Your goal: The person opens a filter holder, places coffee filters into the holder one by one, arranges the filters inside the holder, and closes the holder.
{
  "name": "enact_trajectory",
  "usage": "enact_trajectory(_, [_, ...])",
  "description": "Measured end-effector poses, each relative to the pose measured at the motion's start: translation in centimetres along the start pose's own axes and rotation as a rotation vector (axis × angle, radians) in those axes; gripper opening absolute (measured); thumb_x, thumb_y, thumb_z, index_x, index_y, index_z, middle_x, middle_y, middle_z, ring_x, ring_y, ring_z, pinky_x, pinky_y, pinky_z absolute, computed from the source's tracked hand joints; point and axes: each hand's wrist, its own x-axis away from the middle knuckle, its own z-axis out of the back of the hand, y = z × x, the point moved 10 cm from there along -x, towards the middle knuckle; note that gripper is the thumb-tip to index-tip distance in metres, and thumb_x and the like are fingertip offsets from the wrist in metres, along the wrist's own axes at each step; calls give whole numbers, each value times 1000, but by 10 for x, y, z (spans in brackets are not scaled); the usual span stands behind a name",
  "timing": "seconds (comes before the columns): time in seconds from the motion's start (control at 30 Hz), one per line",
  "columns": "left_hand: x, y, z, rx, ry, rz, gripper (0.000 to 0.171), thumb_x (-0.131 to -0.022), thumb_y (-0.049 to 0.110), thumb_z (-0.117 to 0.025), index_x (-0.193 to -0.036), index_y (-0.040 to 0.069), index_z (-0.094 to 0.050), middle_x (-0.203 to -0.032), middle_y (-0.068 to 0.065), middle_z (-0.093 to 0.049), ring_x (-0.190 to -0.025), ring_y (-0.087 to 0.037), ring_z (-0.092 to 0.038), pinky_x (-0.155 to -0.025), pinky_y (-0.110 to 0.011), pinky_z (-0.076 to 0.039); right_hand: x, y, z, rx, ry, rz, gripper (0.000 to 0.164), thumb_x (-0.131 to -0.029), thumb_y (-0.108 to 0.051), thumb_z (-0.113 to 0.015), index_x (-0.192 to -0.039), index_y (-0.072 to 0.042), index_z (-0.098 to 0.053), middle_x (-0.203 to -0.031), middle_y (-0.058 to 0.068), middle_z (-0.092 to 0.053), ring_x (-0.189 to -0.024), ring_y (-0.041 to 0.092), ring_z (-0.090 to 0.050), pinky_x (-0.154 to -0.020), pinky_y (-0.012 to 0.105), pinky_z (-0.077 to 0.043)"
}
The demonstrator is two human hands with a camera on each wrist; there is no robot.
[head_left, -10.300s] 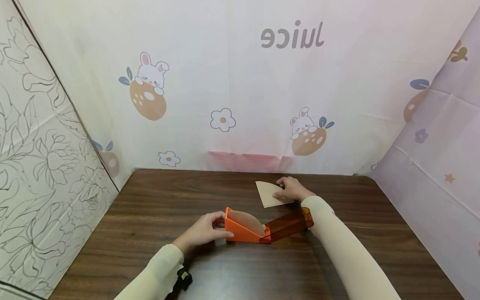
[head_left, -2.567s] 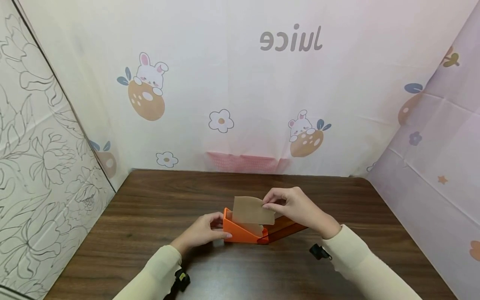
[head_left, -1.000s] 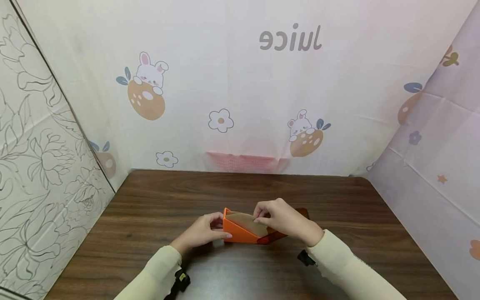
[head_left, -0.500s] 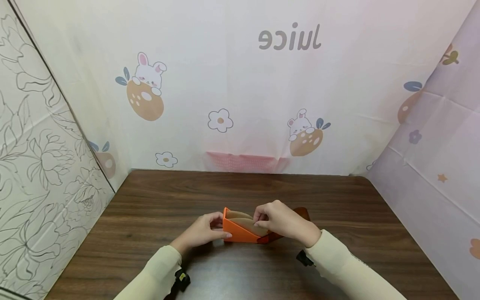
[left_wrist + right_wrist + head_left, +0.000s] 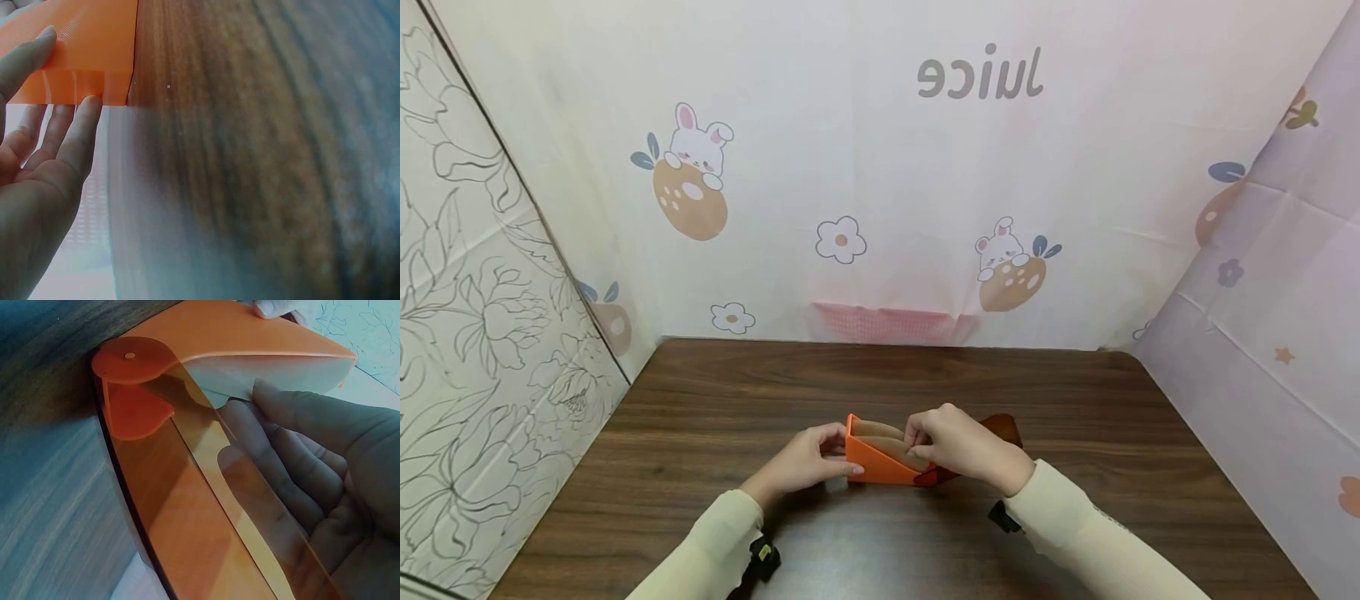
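An orange filter holder (image 5: 883,465) stands on the table, its tinted see-through lid (image 5: 1004,428) swung out to the right. Brown coffee filter papers (image 5: 877,432) stand inside it, their curved edges showing above the slanted rim. My left hand (image 5: 805,460) grips the holder's left end, the thumb on the near side and the fingers at the end wall, as the left wrist view shows. At the holder's low right end, my right hand (image 5: 958,442) pinches the front coffee filter paper (image 5: 219,378) between thumb and forefinger. The right wrist view shows other fingers behind the lid.
The dark wood table (image 5: 737,392) ends at a printed cloth backdrop (image 5: 880,167) along its far edge. Similar cloths hang at the left and right. A small black device (image 5: 765,558) sits at the left wrist, another device (image 5: 1004,517) at the right.
The right hand has brought the coffee filter paper from beside the holder, over it, and down into it, then shifted slightly left and lower. The left hand has kept its grip on the holder.
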Motion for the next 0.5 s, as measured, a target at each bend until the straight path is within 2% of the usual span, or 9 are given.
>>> enact_trajectory(0.5, [-2, -1, -1, 11, -3, -7, 30, -87, 14, -81, -112, 8, -65, -108, -1, -70, -105, -18, -66, -86, -25, -54, 0, 1, 1, 21, 5, -20, 9, -89, -9, -77, -89, -14, -69, -78, -8, -66, -64, 3, -58, -61, 19, -53])
